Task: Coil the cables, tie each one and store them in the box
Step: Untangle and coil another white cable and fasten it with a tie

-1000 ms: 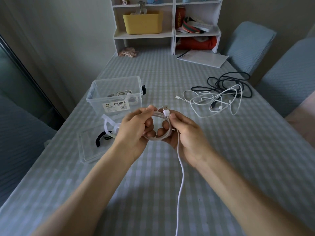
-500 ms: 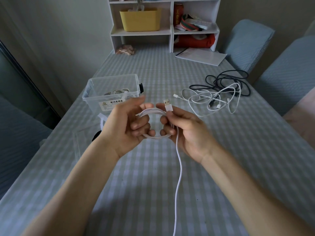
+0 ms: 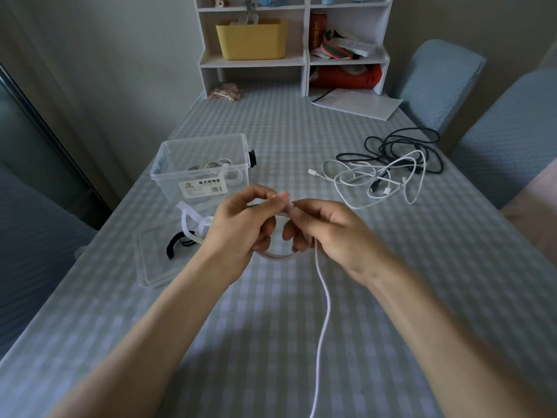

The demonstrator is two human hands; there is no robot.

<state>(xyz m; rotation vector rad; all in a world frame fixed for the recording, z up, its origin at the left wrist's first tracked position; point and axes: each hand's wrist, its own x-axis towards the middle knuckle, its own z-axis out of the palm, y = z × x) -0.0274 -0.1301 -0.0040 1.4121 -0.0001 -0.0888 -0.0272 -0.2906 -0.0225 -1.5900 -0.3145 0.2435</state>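
Note:
A white cable (image 3: 324, 309) is partly wound into a small coil held above the checked table. My left hand (image 3: 238, 230) grips the coil's left side, and my right hand (image 3: 328, 233) pinches its top near the plug end. The loose tail hangs from my right hand down past the frame's lower edge. A clear plastic box (image 3: 203, 170) stands to the left behind my hands, with coiled cables inside. Its clear lid (image 3: 150, 267) lies in front of it, with white and black ties (image 3: 193, 233) on it.
A tangle of white and black cables (image 3: 388, 170) lies on the table to the right. A white shelf unit (image 3: 295, 43) with a yellow bin stands at the far end, papers (image 3: 358, 102) beside it. Blue chairs (image 3: 506, 140) line the right side.
My hands have moved closer together at the coil's top, and the plug end that stood up between them is now covered by my fingers. The view has shifted slightly.

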